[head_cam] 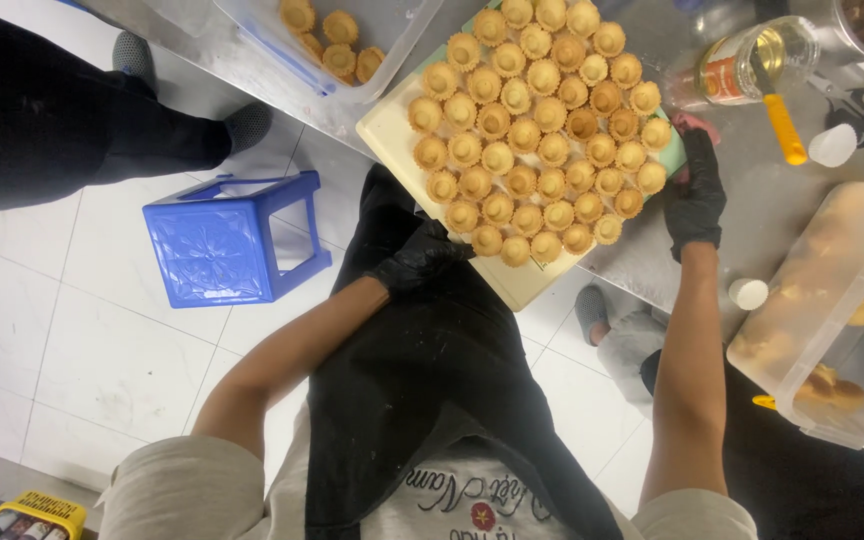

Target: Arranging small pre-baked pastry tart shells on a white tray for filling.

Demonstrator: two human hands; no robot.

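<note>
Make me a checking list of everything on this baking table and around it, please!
Surface: shiny metal table, partly covered.
Job's things: pale board packed with rows of small golden tart shells, jutting over the table's edge.
Clutter: clear tub with a few shells, lidded tub of pastries, glass jar, yellow-handled tool, scissors, small white cap.
Grippers: left hand, black-gloved, at the board's near edge; right hand, black-gloved, at its right side.
Cables: nothing seen.
Surroundings: white tiled floor, blue plastic stool, another person's dark legs.
</note>
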